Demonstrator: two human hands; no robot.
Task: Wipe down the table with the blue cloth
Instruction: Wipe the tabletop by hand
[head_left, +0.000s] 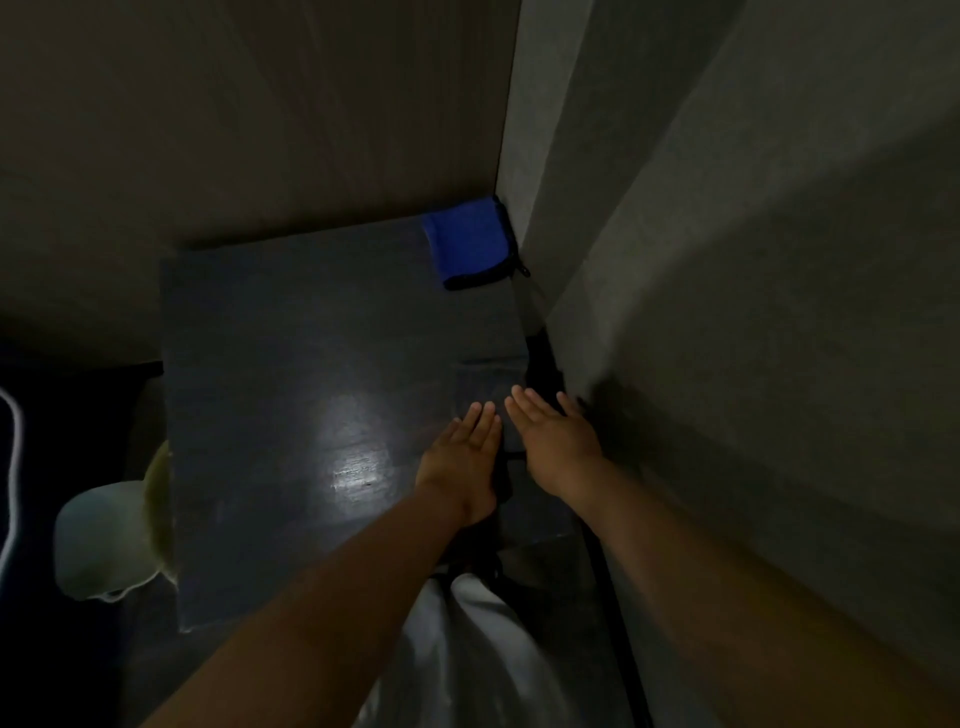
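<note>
Dim light is making the far left hard to read: one pale rounded thing (101, 538) is sitting beside the table (270, 364), and what it is I cannot tell. One dark table is catching a single glare patch. Two hands are lying flat near its right edge, left hand (462, 457) and right hand (558, 441), fingers spread, gripping nothing. One blue cloth (467, 241) is lying in the far right corner, against the wall (727, 260), well apart from both hands

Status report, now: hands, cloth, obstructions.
Left hand and right hand open, flat over the table. Blue cloth untouched, far right corner. Path clear.
</note>
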